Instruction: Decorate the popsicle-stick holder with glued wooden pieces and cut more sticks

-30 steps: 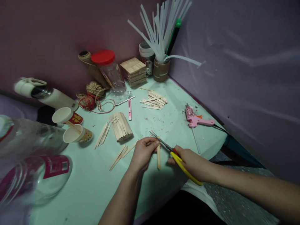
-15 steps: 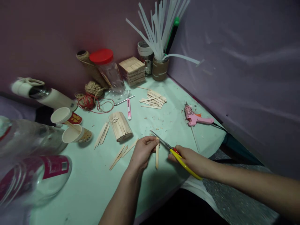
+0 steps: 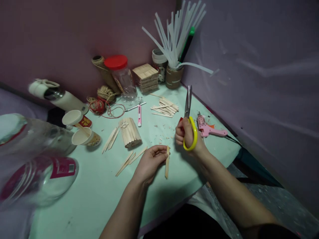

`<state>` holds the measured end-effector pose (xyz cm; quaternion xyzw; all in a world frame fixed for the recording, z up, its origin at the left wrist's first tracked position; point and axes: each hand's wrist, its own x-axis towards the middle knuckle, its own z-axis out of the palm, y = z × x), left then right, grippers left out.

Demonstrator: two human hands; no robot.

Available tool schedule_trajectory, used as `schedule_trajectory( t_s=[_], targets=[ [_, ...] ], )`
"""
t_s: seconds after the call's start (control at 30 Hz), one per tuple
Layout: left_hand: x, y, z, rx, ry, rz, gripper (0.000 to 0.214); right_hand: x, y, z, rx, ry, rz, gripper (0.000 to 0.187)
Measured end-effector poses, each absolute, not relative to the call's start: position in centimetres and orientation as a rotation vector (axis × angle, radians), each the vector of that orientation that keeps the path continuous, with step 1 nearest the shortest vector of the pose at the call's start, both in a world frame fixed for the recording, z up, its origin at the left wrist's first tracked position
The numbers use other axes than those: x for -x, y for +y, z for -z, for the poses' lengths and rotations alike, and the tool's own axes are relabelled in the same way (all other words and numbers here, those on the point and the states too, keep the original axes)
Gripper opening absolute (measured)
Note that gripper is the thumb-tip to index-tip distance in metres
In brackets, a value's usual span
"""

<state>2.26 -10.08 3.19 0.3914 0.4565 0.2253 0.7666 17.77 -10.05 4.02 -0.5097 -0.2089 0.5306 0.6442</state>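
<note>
Between the thumb and fingers of my left hand [image 3: 152, 162] is a flat wooden craft stick [image 3: 167, 166], held upright with its lower end cut at a slant. My right hand [image 3: 187, 135] grips a pair of scissors [image 3: 190, 127] with yellow and red handles, raised so the blades point up and away, a little apart at the tips. Left of my left hand lie several cut sticks [image 3: 124, 163]. Beyond them sits a small piece covered in craft sticks [image 3: 130, 132], with a flower shape on top. Tiny wood scraps [image 3: 164, 137] are scattered ahead of my hands.
A pink glue gun [image 3: 211, 130] lies at the right. Loose sticks [image 3: 165, 107], a pink cutter [image 3: 139, 116] and yarn [image 3: 97, 107] are farther back. Paper cups [image 3: 82, 136] and large plastic containers [image 3: 62, 172] stand left. A jar of glue sticks [image 3: 173, 78] is at the rear.
My right hand has lifted the scissors away from the stick, turning the blades from pointing left to pointing up. My left hand still holds the craft stick in nearly the same place.
</note>
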Motion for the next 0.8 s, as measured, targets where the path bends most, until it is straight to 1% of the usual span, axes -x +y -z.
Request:
schedule_trajectory(
  t_s=[0.1,0.2,0.3,0.4,0.6,0.8],
  targets=[
    [-0.5,-12.1,-3.6,-1.009,1.11,-0.506,0.019,-17.4,-7.3,-3.3,1.103,-0.446,-1.126,0.053],
    [2.6,-13.9,-4.0,-1.366,1.29,-0.552,0.013,-17.4,-6.2,-2.5,1.083,-0.44,-1.076,0.051],
    [6.2,-14.3,-4.2,-1.696,1.481,-0.601,0.013,-17.5,-6.2,-1.9,1.071,-0.464,-1.048,0.051],
    [8.5,-13.1,-4.3,-1.882,1.666,-0.656,0.015,-17.4,-6.8,-1.7,1.074,-0.497,-1.057,0.051],
    [7.5,-10.2,-3.0,-2.074,1.627,-0.568,0.02,-17.2,-7.1,-1.8,1.123,-0.521,-1.023,0.047],
    [8.0,-10.3,-1.9,-2.11,1.652,-0.498,0.028,-17.3,-7.0,-1.5,1.108,-0.519,-1.032,0.046]
  ],
)
